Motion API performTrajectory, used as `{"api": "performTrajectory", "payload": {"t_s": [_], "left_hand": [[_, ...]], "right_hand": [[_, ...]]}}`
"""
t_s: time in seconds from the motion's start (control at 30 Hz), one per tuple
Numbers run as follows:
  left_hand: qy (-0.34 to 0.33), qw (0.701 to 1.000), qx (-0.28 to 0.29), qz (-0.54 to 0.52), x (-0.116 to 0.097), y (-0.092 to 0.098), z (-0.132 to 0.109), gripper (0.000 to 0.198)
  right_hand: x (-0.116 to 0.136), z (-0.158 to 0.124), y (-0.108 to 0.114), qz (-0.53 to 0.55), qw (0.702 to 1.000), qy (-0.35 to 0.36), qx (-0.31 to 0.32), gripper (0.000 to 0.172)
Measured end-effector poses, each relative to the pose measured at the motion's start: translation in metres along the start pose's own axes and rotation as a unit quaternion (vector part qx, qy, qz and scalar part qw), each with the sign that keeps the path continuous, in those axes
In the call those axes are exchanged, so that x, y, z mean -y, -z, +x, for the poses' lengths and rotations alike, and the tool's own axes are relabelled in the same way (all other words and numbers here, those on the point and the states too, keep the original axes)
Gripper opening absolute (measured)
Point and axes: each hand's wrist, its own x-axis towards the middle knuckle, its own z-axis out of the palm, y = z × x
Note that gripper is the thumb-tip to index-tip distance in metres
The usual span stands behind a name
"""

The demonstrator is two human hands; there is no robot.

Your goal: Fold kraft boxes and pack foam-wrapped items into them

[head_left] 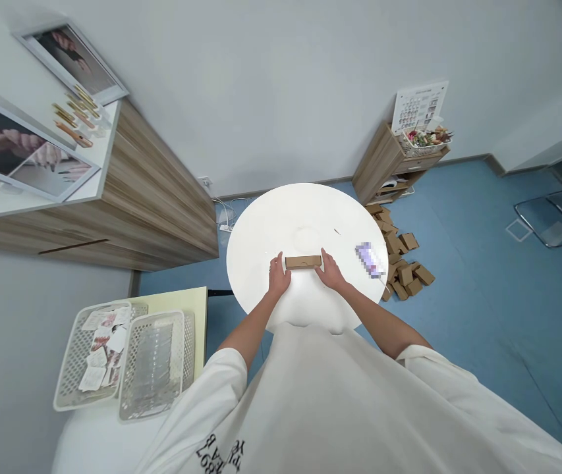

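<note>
A flat brown cardboard piece (303, 262) lies on the round white table (305, 217) in front of me. My left hand (279, 275) grips its left end with fingers curled, and my right hand (331, 270) holds its right end the same way. The cardboard rests on or just above the tabletop between my hands. A blurred purple-white object (370, 259) lies on the table to the right of my right hand.
Several small brown cardboard boxes (402, 260) are heaped on the blue floor right of the table. Two white mesh baskets (127, 355) sit on a low surface at my lower left. A wooden cabinet (152, 197) stands left, a small shelf (387, 164) behind.
</note>
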Motion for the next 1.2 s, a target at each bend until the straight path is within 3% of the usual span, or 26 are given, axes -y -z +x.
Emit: {"api": "performTrajectory", "payload": {"t_s": [0.13, 0.23, 0.47, 0.67, 0.8, 0.9, 1.07, 1.2], "left_hand": [[0.043, 0.996, 0.027, -0.069, -0.003, -0.003, 0.005, 0.081], [0.063, 0.993, 0.023, -0.093, 0.0, -0.008, -0.004, 0.083], [0.06, 0.991, 0.031, -0.115, 0.024, -0.027, -0.061, 0.086], [0.117, 0.978, 0.086, -0.146, 0.047, -0.036, -0.094, 0.082], [0.131, 0.976, 0.085, -0.152, 0.049, -0.035, -0.095, 0.08], [0.132, 0.973, 0.082, -0.169, 0.045, -0.035, -0.089, 0.08], [0.129, 0.953, 0.142, -0.236, 0.04, -0.036, -0.082, 0.08], [0.145, 0.946, 0.145, -0.251, 0.03, -0.037, -0.093, 0.079]], "right_hand": [[0.006, 0.0, 0.0, 0.103, 0.993, -0.05, -0.011, 0.071], [0.005, -0.01, -0.004, 0.125, 0.99, -0.057, -0.028, 0.069], [-0.013, -0.063, -0.026, 0.089, 0.995, -0.038, -0.025, 0.072], [-0.026, -0.09, -0.046, 0.118, 0.985, -0.122, 0.015, 0.074], [-0.024, -0.093, -0.046, 0.129, 0.978, -0.166, 0.013, 0.069], [-0.02, -0.092, -0.043, 0.145, 0.977, -0.157, 0.009, 0.067], [-0.019, -0.092, -0.039, 0.159, 0.978, -0.131, 0.028, 0.064], [-0.025, -0.098, -0.033, 0.181, 0.971, -0.153, 0.041, 0.066]]}}
